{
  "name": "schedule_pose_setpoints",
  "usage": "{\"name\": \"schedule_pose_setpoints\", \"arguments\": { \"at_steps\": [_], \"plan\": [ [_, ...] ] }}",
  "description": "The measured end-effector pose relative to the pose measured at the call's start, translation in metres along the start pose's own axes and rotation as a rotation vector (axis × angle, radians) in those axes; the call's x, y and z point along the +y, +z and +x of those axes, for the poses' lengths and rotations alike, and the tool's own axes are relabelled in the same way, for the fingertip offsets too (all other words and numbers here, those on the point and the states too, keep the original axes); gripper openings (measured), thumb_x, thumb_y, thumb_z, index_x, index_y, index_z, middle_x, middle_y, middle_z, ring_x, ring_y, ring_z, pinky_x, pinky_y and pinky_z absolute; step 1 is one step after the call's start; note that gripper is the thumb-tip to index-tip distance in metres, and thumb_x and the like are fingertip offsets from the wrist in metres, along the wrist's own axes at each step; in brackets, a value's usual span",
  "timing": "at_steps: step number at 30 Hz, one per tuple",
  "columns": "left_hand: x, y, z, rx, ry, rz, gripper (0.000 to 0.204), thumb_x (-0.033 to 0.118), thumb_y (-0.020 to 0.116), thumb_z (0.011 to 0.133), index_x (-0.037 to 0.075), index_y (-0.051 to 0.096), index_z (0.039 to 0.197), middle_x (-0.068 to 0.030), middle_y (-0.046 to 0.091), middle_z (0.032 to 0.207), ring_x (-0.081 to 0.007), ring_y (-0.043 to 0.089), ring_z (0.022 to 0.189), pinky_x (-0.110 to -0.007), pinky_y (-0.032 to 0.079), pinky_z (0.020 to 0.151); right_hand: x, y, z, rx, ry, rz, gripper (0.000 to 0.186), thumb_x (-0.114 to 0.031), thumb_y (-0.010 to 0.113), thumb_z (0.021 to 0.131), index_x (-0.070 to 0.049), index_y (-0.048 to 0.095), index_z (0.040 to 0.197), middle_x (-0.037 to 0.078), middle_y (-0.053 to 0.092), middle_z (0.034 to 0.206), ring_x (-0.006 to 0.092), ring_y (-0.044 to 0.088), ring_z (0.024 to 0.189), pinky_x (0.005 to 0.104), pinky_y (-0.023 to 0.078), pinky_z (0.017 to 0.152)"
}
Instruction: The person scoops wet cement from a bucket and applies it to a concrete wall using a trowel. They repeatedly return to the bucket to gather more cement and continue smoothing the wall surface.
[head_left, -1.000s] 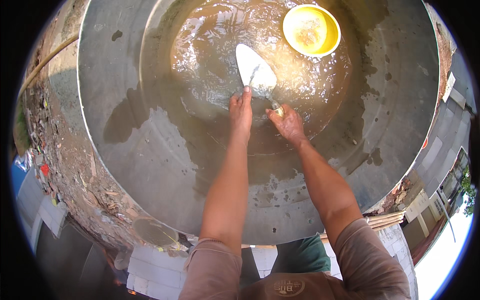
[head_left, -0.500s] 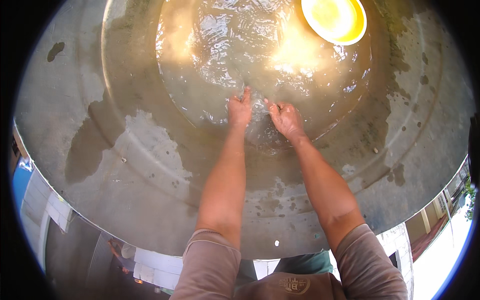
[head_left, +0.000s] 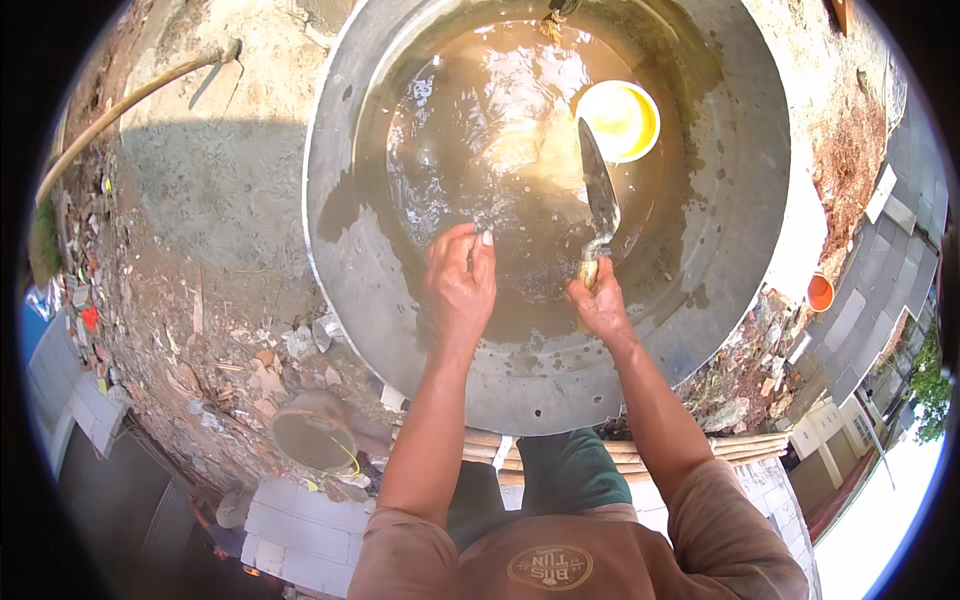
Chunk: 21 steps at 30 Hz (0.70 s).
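A trowel (head_left: pixel 598 185) with a pointed metal blade is in my right hand (head_left: pixel 602 305), the fingers closed round its handle. The blade points up and away over the murky water, its tip beside a yellow bowl with a white rim (head_left: pixel 655 125). My left hand (head_left: pixel 462 280) is over the near left part of the water, fingers curled and pinched near the thumb; what they hold, if anything, is too small to make out. Both hands are above a wide round grey metal tub (head_left: pixel 340 190) of brown water.
Left of the tub lies a patch of wet grey mortar (head_left: pixel 215 190) with a long wooden handle (head_left: pixel 130 100) beyond it. A grey bucket (head_left: pixel 313 440) stands among rubble near left; an orange bucket (head_left: pixel 820 292) is at right. Poles (head_left: pixel 740 450) run along the near side. Another person (head_left: pixel 222 540) is at lower left.
The view has pulled back and shows ground round the tub. My right hand, bare of any visible tool before, now holds the trowel. The hands are farther apart and lifted out of the water.
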<state>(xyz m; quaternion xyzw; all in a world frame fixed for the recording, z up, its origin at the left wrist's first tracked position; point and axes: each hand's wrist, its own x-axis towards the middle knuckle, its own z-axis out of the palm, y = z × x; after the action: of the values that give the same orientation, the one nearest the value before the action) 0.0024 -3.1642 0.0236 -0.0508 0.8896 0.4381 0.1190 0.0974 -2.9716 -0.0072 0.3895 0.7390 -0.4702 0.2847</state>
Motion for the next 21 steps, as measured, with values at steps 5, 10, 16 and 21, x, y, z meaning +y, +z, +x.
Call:
{"name": "schedule_pose_setpoints", "arguments": {
  "at_steps": [5,10,16,21],
  "plan": [
    [0.037,-0.125,-0.005,0.541,0.212,0.394,0.038,0.025,0.068,0.079,0.002,0.055,0.107,-0.0164,0.057,0.108,-0.0353,0.052,0.104,-0.044,0.042,0.087,-0.085,-0.063,-0.077,0.084,-0.110,-0.204,0.051,-0.027,0.054,0.086,-0.001,0.039,0.126,0.020,0.062,0.094,0.0348,0.062,0.084,0.0408,0.048,0.078],
    [-0.010,-0.122,-0.008,0.321,-0.224,0.103,0.040,0.029,0.064,0.082,0.002,0.055,0.110,-0.0193,0.058,0.105,-0.0342,0.056,0.100,-0.042,0.043,0.084,-0.246,-0.091,-0.084,0.189,-0.692,-0.629,0.054,-0.030,0.048,0.091,-0.005,0.032,0.136,0.029,0.055,0.112,0.0419,0.059,0.094,0.0454,0.047,0.081],
    [-0.015,-0.116,-0.009,0.406,-0.143,0.362,0.025,0.025,0.061,0.083,0.005,0.061,0.099,-0.0093,0.062,0.087,-0.0284,0.060,0.083,-0.042,0.043,0.071,-0.352,-0.043,-0.014,0.096,-0.641,-1.342,0.047,-0.029,0.033,0.095,-0.002,0.035,0.133,0.024,0.064,0.095,0.0380,0.062,0.090,0.0458,0.049,0.079],
    [-0.026,-0.112,-0.014,0.375,-0.242,0.367,0.023,0.024,0.063,0.080,0.007,0.061,0.096,-0.0088,0.063,0.084,-0.0278,0.061,0.079,-0.041,0.043,0.071,-0.382,-0.008,-0.022,0.043,-0.485,-1.449,0.044,-0.026,0.028,0.094,0.000,0.039,0.128,0.025,0.062,0.102,0.0370,0.061,0.096,0.0439,0.047,0.084]
  ]
}}
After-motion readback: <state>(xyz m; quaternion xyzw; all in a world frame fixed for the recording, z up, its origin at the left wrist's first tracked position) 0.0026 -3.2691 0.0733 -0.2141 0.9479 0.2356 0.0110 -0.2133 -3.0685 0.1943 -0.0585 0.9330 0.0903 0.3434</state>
